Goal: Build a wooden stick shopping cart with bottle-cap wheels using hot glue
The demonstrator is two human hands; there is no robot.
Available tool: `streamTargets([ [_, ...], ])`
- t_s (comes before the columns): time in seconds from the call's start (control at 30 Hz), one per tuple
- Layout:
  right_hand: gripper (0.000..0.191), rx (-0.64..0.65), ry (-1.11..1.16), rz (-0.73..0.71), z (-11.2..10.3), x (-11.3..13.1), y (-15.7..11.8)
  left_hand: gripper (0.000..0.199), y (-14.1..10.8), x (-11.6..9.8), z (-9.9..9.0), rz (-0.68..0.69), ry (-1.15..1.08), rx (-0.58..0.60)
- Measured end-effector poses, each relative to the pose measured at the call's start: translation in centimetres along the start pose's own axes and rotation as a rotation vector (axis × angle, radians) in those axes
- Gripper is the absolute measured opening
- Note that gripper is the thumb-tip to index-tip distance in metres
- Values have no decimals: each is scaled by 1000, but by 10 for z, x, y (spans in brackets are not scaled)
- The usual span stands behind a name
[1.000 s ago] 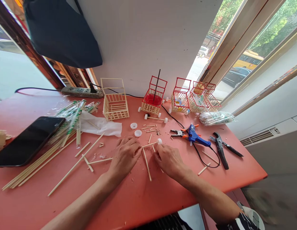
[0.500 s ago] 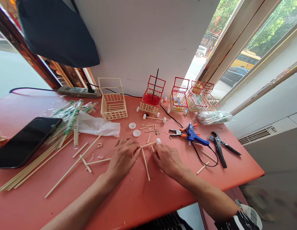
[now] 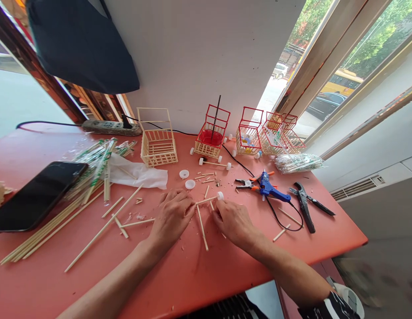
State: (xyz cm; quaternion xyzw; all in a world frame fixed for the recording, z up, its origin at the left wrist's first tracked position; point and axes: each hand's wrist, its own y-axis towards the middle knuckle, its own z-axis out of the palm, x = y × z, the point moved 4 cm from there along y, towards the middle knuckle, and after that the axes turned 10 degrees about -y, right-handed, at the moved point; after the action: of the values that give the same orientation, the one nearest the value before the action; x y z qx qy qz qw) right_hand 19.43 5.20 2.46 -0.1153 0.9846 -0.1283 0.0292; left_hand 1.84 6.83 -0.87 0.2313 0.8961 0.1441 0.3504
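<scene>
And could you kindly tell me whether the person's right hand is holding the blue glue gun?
No, the blue glue gun lies on the red table, apart from the right hand.

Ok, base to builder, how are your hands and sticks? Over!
Left hand at left end of short stick. Right hand at right end, by white wheel. Loose stick piece lies just beyond.

A pale grey wall (image 3: 192,57) stands behind the far edge of the red table (image 3: 159,283). A brown frame (image 3: 43,68) rises by the far left corner. Beyond the far right corner, daylit windows (image 3: 362,66) show green trees (image 3: 387,33), above a slotted vent (image 3: 354,187).
</scene>
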Motion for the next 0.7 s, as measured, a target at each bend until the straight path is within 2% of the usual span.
streamTargets([
  [0.7,20,-31,-9,3,1,-1,-1,17,0,-2,0,32,31,11],
])
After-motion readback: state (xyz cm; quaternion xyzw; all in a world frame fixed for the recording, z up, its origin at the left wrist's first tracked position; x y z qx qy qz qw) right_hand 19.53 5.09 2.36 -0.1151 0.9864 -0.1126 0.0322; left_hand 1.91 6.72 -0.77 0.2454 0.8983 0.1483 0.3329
